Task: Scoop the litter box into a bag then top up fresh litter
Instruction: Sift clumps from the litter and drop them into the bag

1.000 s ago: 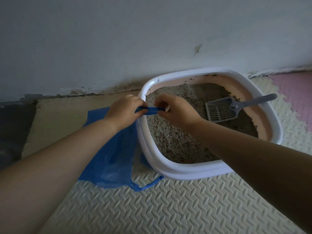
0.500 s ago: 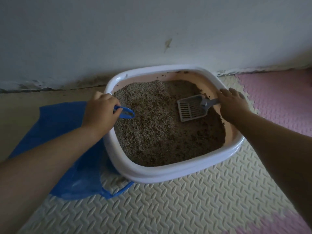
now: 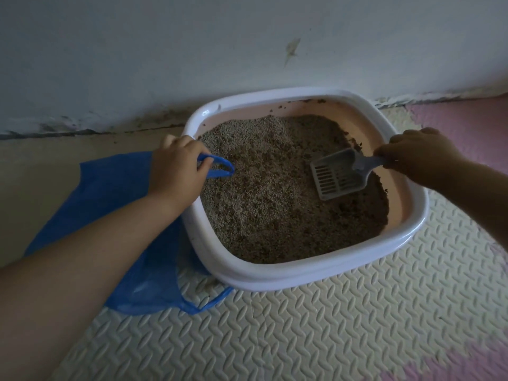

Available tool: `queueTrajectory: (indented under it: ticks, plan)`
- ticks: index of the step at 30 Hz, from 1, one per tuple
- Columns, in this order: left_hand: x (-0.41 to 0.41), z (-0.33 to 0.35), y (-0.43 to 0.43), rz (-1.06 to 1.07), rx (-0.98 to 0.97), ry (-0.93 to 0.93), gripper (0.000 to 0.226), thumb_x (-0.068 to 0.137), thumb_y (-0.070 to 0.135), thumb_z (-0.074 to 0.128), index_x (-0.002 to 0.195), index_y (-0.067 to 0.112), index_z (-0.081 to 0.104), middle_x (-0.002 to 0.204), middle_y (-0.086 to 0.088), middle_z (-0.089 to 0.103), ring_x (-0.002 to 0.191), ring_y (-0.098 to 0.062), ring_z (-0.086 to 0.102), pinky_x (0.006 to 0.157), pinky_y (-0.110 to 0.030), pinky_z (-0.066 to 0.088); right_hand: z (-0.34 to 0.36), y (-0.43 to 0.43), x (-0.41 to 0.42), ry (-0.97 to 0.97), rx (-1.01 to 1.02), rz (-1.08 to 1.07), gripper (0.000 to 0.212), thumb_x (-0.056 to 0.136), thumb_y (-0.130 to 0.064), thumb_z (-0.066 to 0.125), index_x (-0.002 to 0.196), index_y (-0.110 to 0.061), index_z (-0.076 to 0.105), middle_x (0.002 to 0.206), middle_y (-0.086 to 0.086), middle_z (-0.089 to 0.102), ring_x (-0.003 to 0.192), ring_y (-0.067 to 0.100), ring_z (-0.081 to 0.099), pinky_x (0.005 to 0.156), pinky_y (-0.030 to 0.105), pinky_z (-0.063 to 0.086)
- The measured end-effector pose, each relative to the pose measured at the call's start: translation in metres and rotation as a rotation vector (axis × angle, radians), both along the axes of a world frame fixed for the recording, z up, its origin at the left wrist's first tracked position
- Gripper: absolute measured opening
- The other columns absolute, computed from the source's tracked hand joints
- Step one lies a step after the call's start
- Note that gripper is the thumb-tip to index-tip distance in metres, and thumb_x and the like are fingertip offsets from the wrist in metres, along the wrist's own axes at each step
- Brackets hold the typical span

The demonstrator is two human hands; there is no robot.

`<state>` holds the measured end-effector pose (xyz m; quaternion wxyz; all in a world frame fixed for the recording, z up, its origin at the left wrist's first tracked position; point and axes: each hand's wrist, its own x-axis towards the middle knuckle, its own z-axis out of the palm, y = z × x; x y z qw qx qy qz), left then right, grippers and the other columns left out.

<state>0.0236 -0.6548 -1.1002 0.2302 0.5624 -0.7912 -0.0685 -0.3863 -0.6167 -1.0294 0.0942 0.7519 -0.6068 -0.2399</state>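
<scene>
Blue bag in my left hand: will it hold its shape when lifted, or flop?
Likely floppy: the blue bag lies flat and crumpled. Probably very light, being thin film. The left hand grips one handle only, the other lies slack, so its mouth may sag.

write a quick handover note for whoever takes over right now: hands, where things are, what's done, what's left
Left hand grips one handle loop of the blue plastic bag, held over the left rim of the litter box; the bag lies on the floor left of the box.
Right hand grips the grey litter scoop by its handle; its slotted head rests on the litter, looking empty.
Done: bag and scoop in hand.
Left: scoop clumps into the bag, then top up; no fresh-litter supply in view.
</scene>
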Motion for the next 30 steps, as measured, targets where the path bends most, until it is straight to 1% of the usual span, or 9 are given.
queueTrajectory:
  ticks: [3,6,10,13,15,18,22,25,30]
  plan:
    - [0.012,-0.001,-0.016,-0.081,0.057,0.090,0.009,0.087,0.022,0.066,0.086,0.013,0.069,0.094,-0.005,0.063,0.096,-0.031,0.049,0.080,-0.033,0.033,0.012,0.002,0.002,0.107,0.154,-0.087,0.031,0.093,-0.044,0.050,0.123,-0.041,0.058,0.112,-0.017,0.060,0.105,0.009,0.056,0.082,0.024,0.040]
    - [0.021,-0.002,-0.029,-0.090,0.057,0.171,0.007,0.085,0.016,0.069,0.085,0.009,0.070,0.095,-0.009,0.066,0.095,-0.032,0.055,0.082,-0.031,0.031,0.008,0.004,0.019,0.031,0.273,-0.140,0.033,0.092,-0.052,0.047,0.120,-0.041,0.059,0.101,-0.017,0.059,0.099,0.007,0.056,0.081,0.022,0.045]
    - [0.018,-0.010,-0.029,-0.068,0.040,0.196,0.006,0.086,0.014,0.067,0.084,0.009,0.069,0.098,-0.007,0.066,0.097,-0.031,0.053,0.083,-0.029,0.031,-0.016,-0.002,0.052,-0.100,0.345,-0.095,0.029,0.094,-0.041,0.049,0.115,-0.029,0.065,0.086,-0.011,0.060,0.081,0.008,0.057,0.078,0.024,0.049]
    - [0.019,-0.014,-0.028,-0.053,0.080,0.320,0.007,0.085,0.014,0.065,0.085,0.008,0.068,0.097,-0.007,0.066,0.097,-0.029,0.057,0.086,-0.043,0.046,-0.032,-0.008,0.077,-0.235,0.329,-0.109,0.023,0.095,-0.035,0.050,0.104,-0.022,0.067,0.077,-0.009,0.059,0.071,0.009,0.056,0.070,0.029,0.051]
    - [0.019,-0.017,-0.029,-0.041,0.101,0.347,0.007,0.085,0.015,0.064,0.084,0.009,0.067,0.099,-0.006,0.064,0.101,-0.029,0.057,0.087,-0.047,0.047,-0.044,-0.013,0.100,-0.353,0.287,-0.120,0.021,0.095,-0.030,0.049,0.101,-0.023,0.068,0.077,-0.005,0.062,0.070,0.013,0.058,0.062,0.029,0.048]
    - [0.018,-0.017,-0.029,-0.041,0.105,0.362,0.005,0.085,0.013,0.064,0.083,0.010,0.065,0.098,-0.006,0.063,0.101,-0.030,0.056,0.087,-0.049,0.047,-0.069,-0.025,0.139,-0.507,0.242,-0.173,0.019,0.094,-0.031,0.052,0.093,-0.021,0.068,0.071,-0.004,0.060,0.065,0.016,0.057,0.053,0.025,0.041]
    - [0.017,-0.018,-0.029,-0.032,0.092,0.358,0.003,0.084,0.010,0.066,0.083,0.007,0.065,0.097,-0.008,0.064,0.099,-0.029,0.057,0.086,-0.049,0.048,-0.099,-0.022,0.166,-0.633,0.223,-0.269,0.017,0.095,-0.028,0.048,0.105,-0.019,0.059,0.082,0.000,0.058,0.072,0.021,0.055,0.058,0.029,0.041]
    - [0.017,-0.019,-0.029,-0.028,0.095,0.351,0.003,0.085,0.011,0.065,0.085,0.009,0.065,0.098,-0.005,0.063,0.101,-0.031,0.056,0.086,-0.050,0.048,-0.111,-0.009,0.167,-0.748,0.161,-0.296,0.015,0.097,-0.029,0.047,0.104,-0.017,0.053,0.086,0.002,0.058,0.072,0.022,0.054,0.056,0.031,0.040]
    - [0.017,-0.018,-0.027,-0.013,0.096,0.330,0.004,0.087,0.012,0.065,0.088,0.008,0.065,0.101,-0.004,0.064,0.104,-0.030,0.056,0.089,-0.047,0.048,-0.099,0.010,0.145,-0.795,0.134,-0.339,0.004,0.097,-0.026,0.048,0.097,-0.022,0.048,0.077,-0.005,0.051,0.069,0.019,0.052,0.052,0.031,0.035]
